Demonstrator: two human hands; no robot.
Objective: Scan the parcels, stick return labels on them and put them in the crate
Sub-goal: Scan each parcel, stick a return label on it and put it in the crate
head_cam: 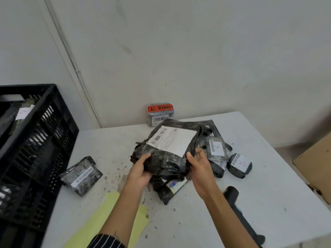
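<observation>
I hold a large black plastic parcel [166, 158] with a white shipping label above the middle of the table. My left hand [141, 171] grips its near left edge and my right hand [199, 166] grips its near right edge. Under it lies another dark parcel [169, 191]. Several small black parcels with white barcode labels lie to the right, two marked B [216, 147] [240, 164]. One more parcel [81, 175] lies at the left, next to the black crate [35, 140], which has labelled parcels inside. A black scanner [238, 208] lies at my right forearm.
A small grey parcel with an orange fragile sticker [160, 113] stands against the wall at the back. A yellow sheet [105, 222] lies on the white table [268, 203] near me. A cardboard box [315, 169] stands off the table's right edge.
</observation>
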